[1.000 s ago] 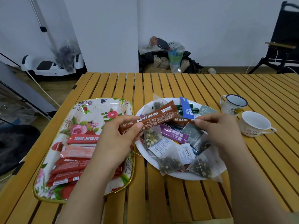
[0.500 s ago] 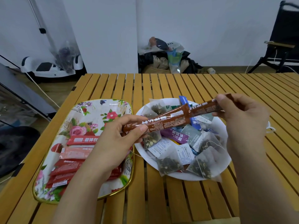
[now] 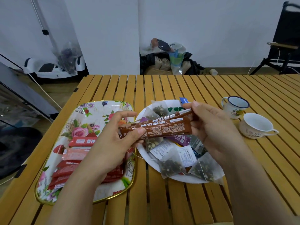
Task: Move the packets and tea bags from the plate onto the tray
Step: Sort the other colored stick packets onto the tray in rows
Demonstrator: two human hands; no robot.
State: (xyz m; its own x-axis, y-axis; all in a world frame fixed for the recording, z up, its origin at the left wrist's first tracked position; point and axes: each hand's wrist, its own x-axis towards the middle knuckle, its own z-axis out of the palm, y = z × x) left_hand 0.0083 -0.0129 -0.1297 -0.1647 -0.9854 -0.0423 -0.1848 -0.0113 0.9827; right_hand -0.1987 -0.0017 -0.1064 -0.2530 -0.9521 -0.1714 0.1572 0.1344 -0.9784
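Two or three brown stick packets [image 3: 164,127] are held level above the gap between tray and plate. My left hand [image 3: 113,143] pinches their left end and my right hand [image 3: 214,127] grips their right end. Below them the white plate [image 3: 181,178] holds several pyramid tea bags [image 3: 170,165], a purple packet [image 3: 180,139], a blue packet [image 3: 183,100] and others. The floral tray [image 3: 90,109] on the left carries several red and pink stick packets [image 3: 78,157], partly hidden by my left forearm.
Two white enamel cups [image 3: 235,107] [image 3: 256,125] stand to the right of the plate on the yellow slatted table [image 3: 162,88]. Beyond the far edge are bags on the floor [image 3: 167,59], a white device [image 3: 52,69] and a folding chair [image 3: 285,39].
My right hand lifted another brown packet from the plate and brought it beside the one in my left hand. Both hands now hold the packets together, lower and nearer me.
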